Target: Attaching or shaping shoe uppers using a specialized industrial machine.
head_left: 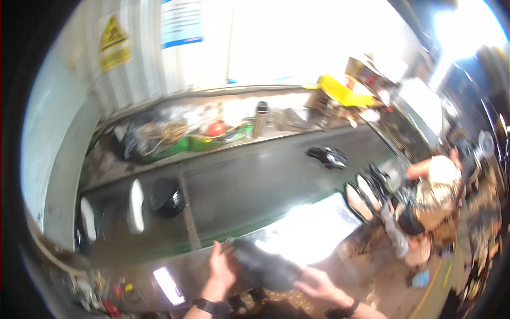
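Note:
A black shoe (268, 268), smeared by motion, is held low over the near edge of the bench. My right hand (317, 284) is closed on its right end. At the other end, my left hand (220, 271) has its fingers stretched upward, close beside the shoe; whether it touches is unclear. Beyond my hands runs a dark conveyor belt (255, 181). On it lie a glossy black shoe (328, 157), a rounded black thing (167, 196) and two pale soles or upturned shoes (136, 206) (88, 219). A white sheet (308, 228) glares just past my hands.
A lit phone (169, 286) lies left of my left hand. Several black shoes with pale insides (360, 201) stand at the right, near a co-worker (435, 196). Along the back are a flask (261, 119), green trays (204, 142) and a yellow box (345, 93).

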A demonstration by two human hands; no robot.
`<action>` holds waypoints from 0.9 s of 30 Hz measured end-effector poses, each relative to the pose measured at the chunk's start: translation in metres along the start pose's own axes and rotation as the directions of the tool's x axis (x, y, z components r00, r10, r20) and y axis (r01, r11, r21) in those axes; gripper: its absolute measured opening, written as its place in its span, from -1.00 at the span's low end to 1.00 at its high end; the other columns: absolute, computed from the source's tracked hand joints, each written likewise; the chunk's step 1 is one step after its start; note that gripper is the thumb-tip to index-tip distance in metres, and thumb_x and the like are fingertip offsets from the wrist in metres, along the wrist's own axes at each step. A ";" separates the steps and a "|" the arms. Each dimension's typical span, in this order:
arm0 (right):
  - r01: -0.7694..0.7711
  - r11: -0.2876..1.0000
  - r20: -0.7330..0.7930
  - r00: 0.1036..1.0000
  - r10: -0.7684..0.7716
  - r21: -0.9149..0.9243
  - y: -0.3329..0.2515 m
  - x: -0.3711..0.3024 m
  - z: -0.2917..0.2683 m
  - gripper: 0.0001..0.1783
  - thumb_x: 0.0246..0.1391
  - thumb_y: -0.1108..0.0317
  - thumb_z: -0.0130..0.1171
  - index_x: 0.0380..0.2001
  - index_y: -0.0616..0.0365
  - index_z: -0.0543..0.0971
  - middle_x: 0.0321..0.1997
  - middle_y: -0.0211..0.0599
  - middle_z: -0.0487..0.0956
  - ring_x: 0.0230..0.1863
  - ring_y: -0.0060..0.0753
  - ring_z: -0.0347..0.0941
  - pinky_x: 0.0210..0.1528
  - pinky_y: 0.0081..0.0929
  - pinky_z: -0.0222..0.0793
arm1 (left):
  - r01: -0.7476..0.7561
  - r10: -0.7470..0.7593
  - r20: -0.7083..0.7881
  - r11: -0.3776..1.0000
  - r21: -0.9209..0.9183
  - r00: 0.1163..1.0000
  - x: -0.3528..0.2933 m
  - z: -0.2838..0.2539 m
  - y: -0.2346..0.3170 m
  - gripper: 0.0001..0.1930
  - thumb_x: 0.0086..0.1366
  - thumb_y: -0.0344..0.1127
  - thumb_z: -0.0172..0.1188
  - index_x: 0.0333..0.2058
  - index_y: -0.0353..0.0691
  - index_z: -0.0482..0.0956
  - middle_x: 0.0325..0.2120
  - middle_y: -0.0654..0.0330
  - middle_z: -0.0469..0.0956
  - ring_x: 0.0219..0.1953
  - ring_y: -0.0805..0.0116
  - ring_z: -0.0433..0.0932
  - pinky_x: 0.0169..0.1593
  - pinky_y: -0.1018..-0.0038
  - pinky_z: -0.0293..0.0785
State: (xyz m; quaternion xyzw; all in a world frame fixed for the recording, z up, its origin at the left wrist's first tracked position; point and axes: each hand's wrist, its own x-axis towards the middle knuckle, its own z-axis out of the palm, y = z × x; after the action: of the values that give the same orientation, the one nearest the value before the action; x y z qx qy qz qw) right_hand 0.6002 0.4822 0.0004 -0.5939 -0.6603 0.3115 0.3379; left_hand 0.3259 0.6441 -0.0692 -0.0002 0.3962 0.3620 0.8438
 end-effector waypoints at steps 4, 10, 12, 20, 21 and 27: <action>0.438 0.854 0.163 0.898 -0.407 -0.281 0.041 -0.043 0.054 -0.56 0.07 0.30 0.31 0.01 0.20 0.52 -0.49 -0.31 0.41 -0.39 -0.21 0.42 0.34 -0.05 0.26 | -0.107 0.160 -0.076 0.880 0.463 0.984 0.046 -0.054 0.009 -0.67 0.29 -0.25 0.29 -0.09 -0.38 0.58 -0.24 0.03 0.59 -0.09 0.17 0.54 0.02 0.29 0.45; 0.404 0.898 -0.165 0.887 -0.431 -0.176 0.070 -0.013 0.099 -0.25 -0.10 0.18 0.48 0.18 0.11 0.44 0.17 -0.03 0.37 0.16 0.04 0.37 0.20 -0.13 0.37 | -0.296 0.738 0.291 -0.129 0.946 0.609 0.099 -0.013 0.005 -0.79 0.22 -0.24 0.31 -0.36 -0.30 0.68 -0.33 0.04 0.57 -0.20 0.13 0.52 -0.06 0.30 0.41; 0.275 0.959 -0.199 0.946 -0.256 0.075 0.076 -0.013 0.107 -0.10 -0.11 0.25 0.51 0.27 0.20 0.27 0.34 0.20 0.17 0.30 0.22 0.21 0.26 -0.08 0.30 | -0.306 0.744 0.460 -0.349 0.886 0.484 0.105 -0.002 -0.005 -0.76 0.24 -0.24 0.29 -0.45 -0.32 0.63 -0.37 0.03 0.54 -0.21 0.08 0.50 -0.06 0.24 0.38; 0.031 0.898 0.074 0.995 -0.070 0.439 0.036 -0.014 0.071 0.00 0.07 0.29 0.35 0.42 0.26 -0.02 0.47 0.15 0.02 0.52 0.04 -0.10 0.49 -0.22 -0.10 | -0.267 0.684 0.532 -0.463 0.845 0.498 0.095 -0.020 -0.008 -0.79 0.34 -0.27 0.13 -0.38 -0.31 0.56 -0.30 -0.03 0.52 -0.16 -0.04 0.46 -0.03 0.14 0.35; -0.003 0.846 0.086 0.995 -0.050 0.533 0.039 -0.014 0.080 -0.01 0.07 0.29 0.35 0.42 0.28 0.00 0.46 0.15 0.04 0.51 0.06 -0.08 0.48 -0.23 -0.07 | -0.291 0.664 0.530 -0.445 0.847 0.527 0.097 -0.021 -0.006 -0.78 0.34 -0.26 0.12 -0.39 -0.31 0.56 -0.29 -0.05 0.53 -0.15 -0.05 0.46 -0.03 0.13 0.36; 0.065 0.919 0.063 0.993 -0.097 0.389 0.054 -0.023 0.049 -0.20 0.23 0.21 0.20 0.42 0.09 0.09 0.46 -0.10 0.15 0.47 -0.06 0.03 0.47 -0.17 -0.02 | 0.030 0.796 0.285 -0.355 0.934 0.534 0.069 -0.022 -0.034 -0.70 0.35 -0.18 0.11 -0.32 -0.35 0.61 -0.37 -0.10 0.61 -0.24 -0.11 0.56 -0.12 0.08 0.44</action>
State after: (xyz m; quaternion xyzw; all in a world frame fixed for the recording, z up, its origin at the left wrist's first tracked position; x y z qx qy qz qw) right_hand 0.5930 0.4644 -0.0738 -0.4747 -0.6232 0.4451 0.4338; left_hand 0.3612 0.6546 -0.1400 0.6631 0.6973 0.2193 0.1611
